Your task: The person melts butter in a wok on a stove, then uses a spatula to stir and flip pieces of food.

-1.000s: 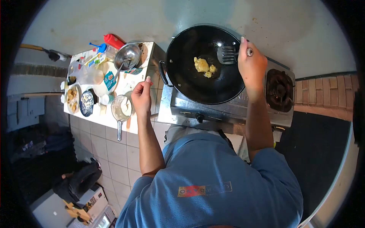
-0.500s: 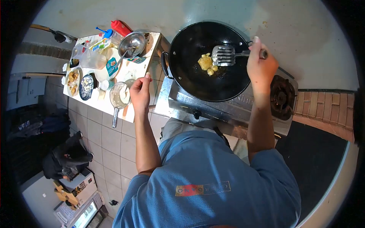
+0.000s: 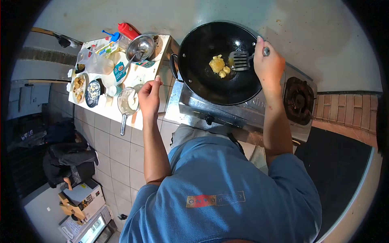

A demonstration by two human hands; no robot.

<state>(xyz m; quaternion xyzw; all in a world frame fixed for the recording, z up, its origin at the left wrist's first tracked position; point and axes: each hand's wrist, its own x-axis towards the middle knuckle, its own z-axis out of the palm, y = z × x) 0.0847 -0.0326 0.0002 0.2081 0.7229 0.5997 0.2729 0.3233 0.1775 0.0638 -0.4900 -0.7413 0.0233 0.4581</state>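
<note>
My right hand grips the handle of a metal slotted spatula over the black wok. The spatula's head is low inside the wok, just right of several yellowish, battered-looking food pieces. These pieces sit together in the middle of the wok, on a shiny, oily-looking surface. Left of the wok, my left hand is closed with the thumb up, and nothing shows in its fingers. It is beside a small saucepan with white batter-like contents, apart from the wok's loop handle.
The wok stands on a metal gas stove; a second burner is at right. The side table holds a steel bowl, a red bottle, plates and tubs. Another person is at lower left.
My right hand has moved left over the wok, and the spatula now tilts with its head lower, beside the food. The left hand stays almost still. The person at lower left has shifted.
</note>
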